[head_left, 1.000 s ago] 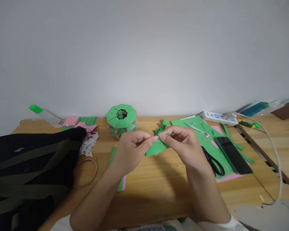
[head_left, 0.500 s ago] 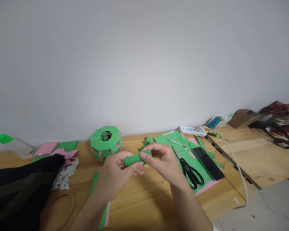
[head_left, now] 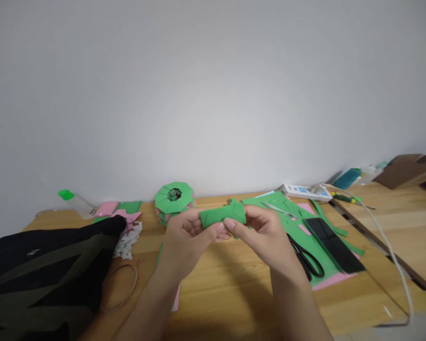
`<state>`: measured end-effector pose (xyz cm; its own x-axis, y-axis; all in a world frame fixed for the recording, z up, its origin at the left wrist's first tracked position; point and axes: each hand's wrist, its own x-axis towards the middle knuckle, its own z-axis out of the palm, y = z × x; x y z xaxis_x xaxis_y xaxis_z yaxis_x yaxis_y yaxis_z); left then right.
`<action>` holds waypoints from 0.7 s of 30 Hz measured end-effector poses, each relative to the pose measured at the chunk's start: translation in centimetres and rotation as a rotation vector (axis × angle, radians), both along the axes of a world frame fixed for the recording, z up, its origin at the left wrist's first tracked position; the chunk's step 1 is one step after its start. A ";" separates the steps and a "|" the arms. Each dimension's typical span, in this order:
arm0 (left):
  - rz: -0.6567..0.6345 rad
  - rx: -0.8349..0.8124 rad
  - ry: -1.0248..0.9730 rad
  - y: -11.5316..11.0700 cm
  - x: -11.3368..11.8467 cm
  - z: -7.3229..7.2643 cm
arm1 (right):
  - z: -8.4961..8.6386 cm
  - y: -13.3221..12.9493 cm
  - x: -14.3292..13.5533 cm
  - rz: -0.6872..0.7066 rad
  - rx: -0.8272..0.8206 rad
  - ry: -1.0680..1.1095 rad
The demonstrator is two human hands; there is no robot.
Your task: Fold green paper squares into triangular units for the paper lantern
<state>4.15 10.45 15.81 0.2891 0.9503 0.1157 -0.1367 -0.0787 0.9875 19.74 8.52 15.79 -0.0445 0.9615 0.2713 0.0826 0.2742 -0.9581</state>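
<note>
A folded strip of green paper is held up over the table, creased across its face. My left hand grips its left end, thumb in front and fingers behind. At the other end my right hand pinches it, with the thumb pressed on the lower edge near the middle. Behind my left hand stands a round model of folded green and pink paper with a hole through its centre. Black-handled scissors lie just right of my right wrist, their blades hidden behind my hand.
On the right, a phone lies on green paper sheets, near a power strip and its white cable. A dark cloth covers the left side beside white paper scraps. Paper strips lie partly under my left forearm.
The view has turned left, so the table's things appear further right. The folded paper is now level and shows its broad face, and my right thumb has shifted to its lower edge.
</note>
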 end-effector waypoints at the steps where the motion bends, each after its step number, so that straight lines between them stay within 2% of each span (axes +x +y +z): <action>1: 0.001 0.000 0.004 0.0 0.0 0.0 | -0.1 0.0 0.0 0.000 -0.002 -0.010; 8: -0.040 0.000 -0.034 0.3 -0.5 -0.5 | -0.5 0.5 -0.1 0.139 -0.074 0.139; 11: -0.029 0.046 0.032 0.7 -0.8 -0.8 | -0.8 0.9 -0.1 0.033 -0.020 0.026; 14: 0.034 0.101 0.045 1.1 -0.9 -1.1 | -1.0 1.2 -0.1 -0.087 0.250 -0.135; 17: 0.094 0.056 -0.035 1.4 -1.0 -1.4 | -1.1 1.3 0.0 -0.202 0.586 -0.338; 19: 0.051 -0.015 -0.080 1.5 -1.1 -1.5 | -1.3 1.4 -0.1 -0.304 0.743 -0.499; 21: -0.007 -0.057 -0.135 1.4 -1.2 -1.5 | -1.6 1.4 -0.1 -0.365 0.832 -0.628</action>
<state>2.95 11.88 14.34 0.2813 0.9544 0.1001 -0.2686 -0.0218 0.9630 19.61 9.93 14.23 -0.1517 0.4728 0.8680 0.6975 0.6734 -0.2449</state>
